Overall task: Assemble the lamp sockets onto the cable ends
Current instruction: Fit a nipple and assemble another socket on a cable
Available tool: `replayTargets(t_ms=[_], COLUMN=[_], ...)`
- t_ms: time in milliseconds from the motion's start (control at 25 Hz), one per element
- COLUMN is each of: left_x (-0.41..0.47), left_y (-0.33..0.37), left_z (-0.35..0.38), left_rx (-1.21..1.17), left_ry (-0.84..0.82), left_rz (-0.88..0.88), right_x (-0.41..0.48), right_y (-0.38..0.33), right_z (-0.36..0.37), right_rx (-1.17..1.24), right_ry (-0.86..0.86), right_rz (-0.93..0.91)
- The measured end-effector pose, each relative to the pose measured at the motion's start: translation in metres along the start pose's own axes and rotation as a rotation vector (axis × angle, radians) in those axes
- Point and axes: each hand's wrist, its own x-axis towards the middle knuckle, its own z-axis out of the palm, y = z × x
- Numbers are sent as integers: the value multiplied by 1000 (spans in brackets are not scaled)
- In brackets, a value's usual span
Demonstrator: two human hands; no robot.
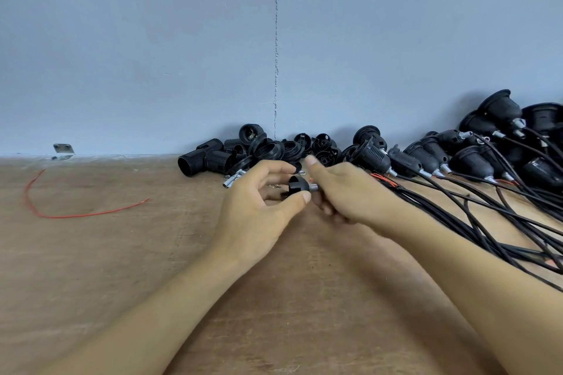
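While held up just above the brown wooden table top [122, 253], near the middle of its far edge, small round black plastic socket cap [297, 185] with a short silver metal tube [313, 187] sticking out of its right side. Left hand [259, 210] curled around the cap, thumb tip pressed under it and fingers bent over the top, so clamped on the cap. Right hand [344, 195] closed around the tube end and what sits behind it, first finger pointing up and away; cannot tell just what lies inside the fist. Hands touching at the cap, both bare forearms reaching in from the near edge. Behind the hands, against the pale blue wall [152, 39] at the far edge, a heap of loose black plastic socket parts [243, 152]: ribbed tubes lying on their sides, rings and caps all mixed up. Just in front of that heap, a few small silver metal tubes [233, 179] lying on the wood. Over at the far right corner, a pile of finished black lamp sockets [475, 158], each with a silver tip and a thin black cable. Bundle of long black cables [487, 222] running from those sockets toward the right edge, passing under the right forearm. Thin red wire ends [384, 179] peeking out beside the right hand. Near the left edge, one loose thin red wire [61, 215] bent in a curve on the wood. By the wall on the far left, a small shiny metal bracket [63, 150].
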Motion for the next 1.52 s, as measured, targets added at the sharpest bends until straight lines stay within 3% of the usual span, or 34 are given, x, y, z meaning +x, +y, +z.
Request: replayTargets(t_ms=[120,360,520,800,920,1120,1360,1520], left_x=[0,-3,-6,-7,-7,-1,2,7], left_y=[-4,-7,-2,-1,-1,-4,-8,-10], left_z=[2,4,5,7,7,1,-1,-8], left_rx=[64,246,303,296,275,201,259,258], left_ry=[-22,-131,-168,-148,-69,-29,48,101], left_rz=[-29,-41,6,83,35,-54,-74,-55], right_x=[6,-13,-10,-16,-15,-7,-3,-1], right_y=[1,-2,4,2,5,14,17,14], right_z=[-38,-79,-54,-37,-34,-37,-27,-29], right_rx=[-328,-800,-1020,-1098,-1064,-916,-818,-642], right_ry=[164,-159,70,183,216,88,7,106], right_rz=[45,307,187,182,136,111,-101,-205])
